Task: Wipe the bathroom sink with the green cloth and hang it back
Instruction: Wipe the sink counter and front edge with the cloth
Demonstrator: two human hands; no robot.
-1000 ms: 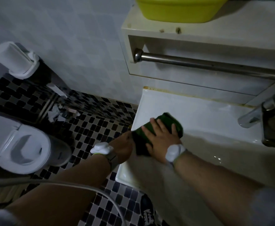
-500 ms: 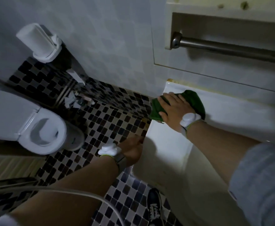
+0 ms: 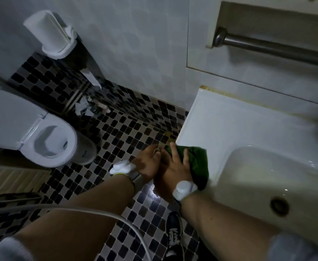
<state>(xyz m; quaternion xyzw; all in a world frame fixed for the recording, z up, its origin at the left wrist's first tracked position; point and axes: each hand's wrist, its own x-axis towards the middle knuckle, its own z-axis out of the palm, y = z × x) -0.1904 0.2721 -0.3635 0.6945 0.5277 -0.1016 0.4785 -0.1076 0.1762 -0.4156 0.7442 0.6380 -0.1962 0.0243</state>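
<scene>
from my remote seat i count one sink (image 3: 229,125) and use it as my landmark. on its left rim lies one green cloth (image 3: 197,162). two hands meet at that rim: one right hand (image 3: 175,170) on the cloth, one left hand (image 3: 148,162) just left of it, and each wrist wears one white band, two in all. above the sink runs one metal bar (image 3: 275,48). well left of the sink stands one toilet (image 3: 47,140). below the sink i see one shoe (image 3: 174,236).
</scene>
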